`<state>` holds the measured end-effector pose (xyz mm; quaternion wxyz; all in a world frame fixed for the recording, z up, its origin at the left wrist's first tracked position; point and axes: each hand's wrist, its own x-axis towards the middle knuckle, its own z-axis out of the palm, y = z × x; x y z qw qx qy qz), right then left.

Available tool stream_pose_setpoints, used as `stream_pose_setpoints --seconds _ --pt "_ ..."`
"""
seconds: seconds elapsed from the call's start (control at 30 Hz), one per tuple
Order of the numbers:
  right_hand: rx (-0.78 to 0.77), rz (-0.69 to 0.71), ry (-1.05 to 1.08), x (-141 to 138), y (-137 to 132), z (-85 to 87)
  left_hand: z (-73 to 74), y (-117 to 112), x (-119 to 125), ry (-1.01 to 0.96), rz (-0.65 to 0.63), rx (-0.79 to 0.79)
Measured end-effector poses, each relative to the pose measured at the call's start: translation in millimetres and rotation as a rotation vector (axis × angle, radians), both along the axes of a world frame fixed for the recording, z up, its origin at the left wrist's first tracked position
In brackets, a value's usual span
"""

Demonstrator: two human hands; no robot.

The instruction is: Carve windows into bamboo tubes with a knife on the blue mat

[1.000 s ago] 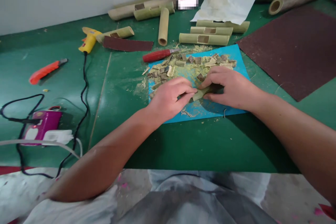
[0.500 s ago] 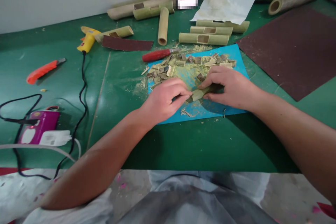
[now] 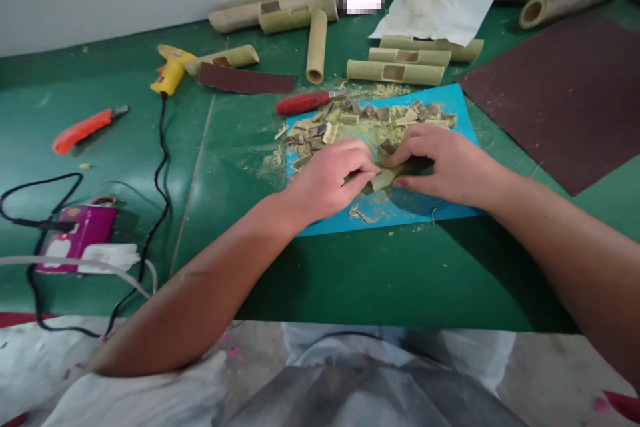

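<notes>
Over the blue sheet (image 3: 320,220), my right hand (image 3: 445,160) grips a short green bamboo tube (image 3: 384,178), thumb in front and fingers behind. The tube lies slantwise, its left end uncovered, and its far end is hidden under my palm. My left hand (image 3: 335,177) is closed in a pinch against the tube's upper left edge. Whatever sits between those fingertips, if anything, is too small to make out. Behind the hands, small bamboo chips (image 3: 315,137) and pale sawdust cover the sheet. A red-handled tool (image 3: 303,103) rests at the sheet's back left edge.
Notched bamboo tubes (image 3: 395,73) lie in a row behind the sheet. A yellow hot glue gun (image 3: 173,70), an orange utility knife (image 3: 85,132) and a purple power strip (image 3: 83,233) with cables occupy the left. Brown sandpaper (image 3: 555,100) covers the right; white paper (image 3: 440,3) lies behind.
My left hand has slid rightward along the bamboo tube, closer to my right hand's fingers. My right hand keeps its grip. The whole view has shifted slightly.
</notes>
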<state>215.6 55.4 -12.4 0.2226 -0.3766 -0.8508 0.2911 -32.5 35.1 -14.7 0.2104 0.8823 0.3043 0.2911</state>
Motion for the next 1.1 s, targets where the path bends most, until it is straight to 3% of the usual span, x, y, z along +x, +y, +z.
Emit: stream_pose_setpoints --seconds 1.1 --pt "-0.041 0.024 -0.038 0.6 4.4 3.7 -2.2 -0.7 -1.8 0.035 -0.033 0.111"
